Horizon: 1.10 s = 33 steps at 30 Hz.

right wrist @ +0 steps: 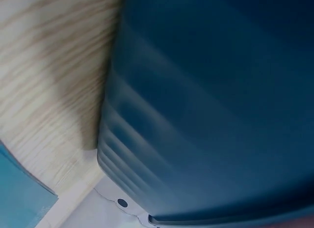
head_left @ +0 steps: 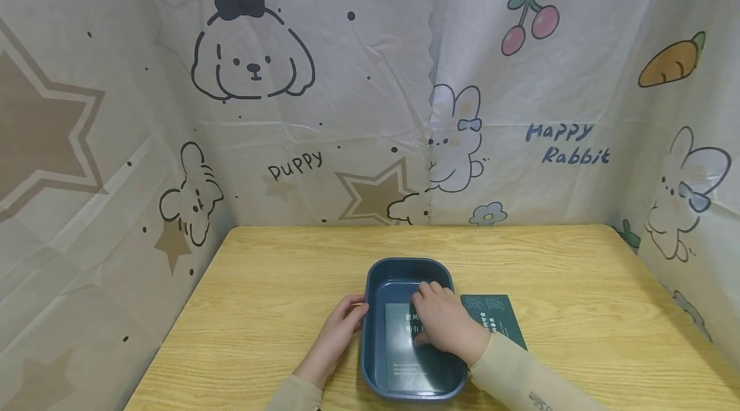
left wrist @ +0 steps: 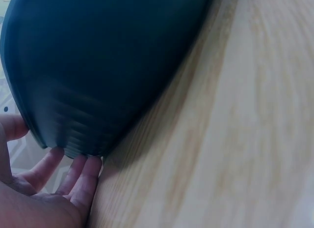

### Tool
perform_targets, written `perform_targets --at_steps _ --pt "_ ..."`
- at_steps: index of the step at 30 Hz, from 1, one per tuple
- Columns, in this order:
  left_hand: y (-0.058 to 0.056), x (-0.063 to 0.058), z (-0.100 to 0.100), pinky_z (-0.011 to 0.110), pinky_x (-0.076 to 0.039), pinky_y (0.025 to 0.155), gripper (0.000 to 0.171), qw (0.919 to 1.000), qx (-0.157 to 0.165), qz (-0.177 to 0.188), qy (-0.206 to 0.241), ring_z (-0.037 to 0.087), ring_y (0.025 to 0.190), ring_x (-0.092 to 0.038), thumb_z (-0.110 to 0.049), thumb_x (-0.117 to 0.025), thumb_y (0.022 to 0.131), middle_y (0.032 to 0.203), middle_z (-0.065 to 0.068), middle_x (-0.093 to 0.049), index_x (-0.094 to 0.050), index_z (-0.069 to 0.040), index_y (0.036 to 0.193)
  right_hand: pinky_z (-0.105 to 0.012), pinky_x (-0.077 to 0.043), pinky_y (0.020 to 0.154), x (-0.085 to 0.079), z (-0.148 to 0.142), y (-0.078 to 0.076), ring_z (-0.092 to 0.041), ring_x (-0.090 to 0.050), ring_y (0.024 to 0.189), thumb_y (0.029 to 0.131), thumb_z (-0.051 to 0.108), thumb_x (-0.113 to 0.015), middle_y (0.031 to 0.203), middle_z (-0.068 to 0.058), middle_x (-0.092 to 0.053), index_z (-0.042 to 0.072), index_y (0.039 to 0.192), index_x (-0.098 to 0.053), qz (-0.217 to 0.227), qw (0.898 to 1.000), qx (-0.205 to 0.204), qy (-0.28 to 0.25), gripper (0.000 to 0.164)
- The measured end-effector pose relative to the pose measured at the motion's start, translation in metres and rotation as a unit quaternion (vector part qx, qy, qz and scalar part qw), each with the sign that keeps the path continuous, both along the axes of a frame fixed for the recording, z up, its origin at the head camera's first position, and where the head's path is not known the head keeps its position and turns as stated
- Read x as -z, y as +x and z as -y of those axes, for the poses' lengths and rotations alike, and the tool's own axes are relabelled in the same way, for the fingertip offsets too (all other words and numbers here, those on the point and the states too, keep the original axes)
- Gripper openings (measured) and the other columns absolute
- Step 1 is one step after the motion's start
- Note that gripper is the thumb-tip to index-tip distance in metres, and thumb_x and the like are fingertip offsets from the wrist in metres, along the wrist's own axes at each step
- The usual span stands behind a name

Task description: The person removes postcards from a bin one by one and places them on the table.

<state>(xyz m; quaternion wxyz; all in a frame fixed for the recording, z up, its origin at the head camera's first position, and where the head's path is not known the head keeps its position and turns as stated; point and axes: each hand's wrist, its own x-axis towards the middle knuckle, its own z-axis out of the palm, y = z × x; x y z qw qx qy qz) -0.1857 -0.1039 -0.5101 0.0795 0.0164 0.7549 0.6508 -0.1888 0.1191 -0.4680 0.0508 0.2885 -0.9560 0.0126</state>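
Note:
A deep blue plastic bin (head_left: 374, 295) with rounded corners stands on the table. My left hand (head_left: 342, 321) is at its left side, with fingers against the outer wall and thumb by the rim; the left wrist view shows the fingers (left wrist: 82, 181) touching the wall. Inside the bin is a dark green booklet (head_left: 401, 353) with white lettering. My right hand (head_left: 448, 321) reaches in over the right rim and holds this booklet near its upper right, fingers curled by the top edge and thumb on the cover. The hand hides the booklet's upper right part.
A second green booklet (head_left: 502, 316) lies on the wooden table (head_left: 277, 270) just right of the bin, partly under the right forearm. A printed curtain (head_left: 324, 77) hangs behind the table and along both sides.

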Motion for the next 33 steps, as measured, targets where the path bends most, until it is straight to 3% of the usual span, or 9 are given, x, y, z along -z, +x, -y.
perform_targets --at_steps 10,19,25,31,33 --pt "0.002 -0.002 -0.001 0.052 -0.046 0.095 0.050 1.0000 -0.005 -0.003 -0.004 0.025 0.102 -0.059 -0.039 -0.052 0.095 0.119 0.020 -0.061 -0.053 -0.002 0.129 -0.038 -0.046 0.069 0.002 -0.001 -0.002 -0.022 -0.049 0.085 0.060 0.047 -0.084 0.098 -0.008 -0.060 0.005 0.108 -0.057 -0.007 0.999 0.000 -0.032 0.070" --pt "0.002 -0.003 0.000 0.050 -0.046 0.096 0.049 1.0000 -0.002 0.003 -0.008 0.023 0.104 -0.057 -0.040 -0.051 0.095 0.120 0.018 -0.061 -0.052 -0.004 0.130 -0.042 -0.049 0.074 -0.013 -0.006 -0.002 -0.019 -0.053 0.084 0.073 0.028 -0.079 0.093 -0.002 -0.065 0.012 0.099 -0.063 0.022 0.993 -0.007 -0.113 0.035" --pt "0.003 -0.005 0.000 0.051 -0.045 0.096 0.049 1.0000 0.000 0.005 -0.007 0.025 0.105 -0.056 -0.038 -0.051 0.096 0.121 0.018 -0.061 -0.052 -0.004 0.130 -0.039 -0.052 0.071 -0.020 -0.011 -0.006 -0.014 -0.054 0.079 0.081 0.014 -0.072 0.085 0.003 -0.064 0.016 0.093 -0.064 0.066 0.978 -0.008 -0.196 0.014" --pt "0.013 -0.026 -0.003 0.053 -0.045 0.097 0.042 1.0000 0.003 0.002 -0.007 0.029 0.107 -0.056 -0.027 -0.049 0.098 0.121 0.024 -0.060 -0.052 0.002 0.128 -0.034 -0.050 0.063 -0.024 -0.018 -0.011 -0.010 -0.052 0.068 0.089 0.014 -0.065 0.076 0.007 -0.058 0.018 0.094 -0.064 0.134 0.956 0.002 -0.260 0.007" --pt "0.012 -0.023 -0.003 0.053 -0.045 0.097 0.043 1.0000 0.002 0.000 -0.008 0.029 0.107 -0.056 -0.029 -0.049 0.098 0.122 0.023 -0.060 -0.052 0.002 0.128 -0.033 -0.049 0.061 -0.025 -0.021 -0.012 -0.009 -0.052 0.066 0.090 0.016 -0.064 0.074 0.007 -0.059 0.019 0.095 -0.065 0.147 0.949 0.005 -0.279 0.007"
